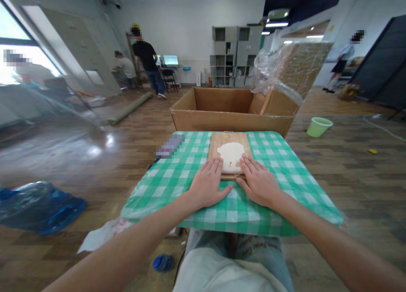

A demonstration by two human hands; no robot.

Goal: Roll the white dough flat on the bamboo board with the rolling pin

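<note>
A flattened sheet of pale dough [233,153] lies on a wooden cutting board [214,141], with small holes and a thicker, folded-looking near edge. My left hand [207,182] rests at the dough's left side, fingers stretched out and thumb pointing inward. On the opposite side, my right hand [258,182] lies flat, its fingertips touching the right edge of the dough. Both palms are over the near part of the board and the tablecloth. Beneath the board spreads a green and white checked tablecloth [177,186].
A phone [170,146] lies at the table's far left edge. Beyond the table stands a large open cardboard box [231,120]. On the floor are a green bucket [319,127], a blue plastic bag [41,207] and a rolled mat [130,108]. Several people are in the background.
</note>
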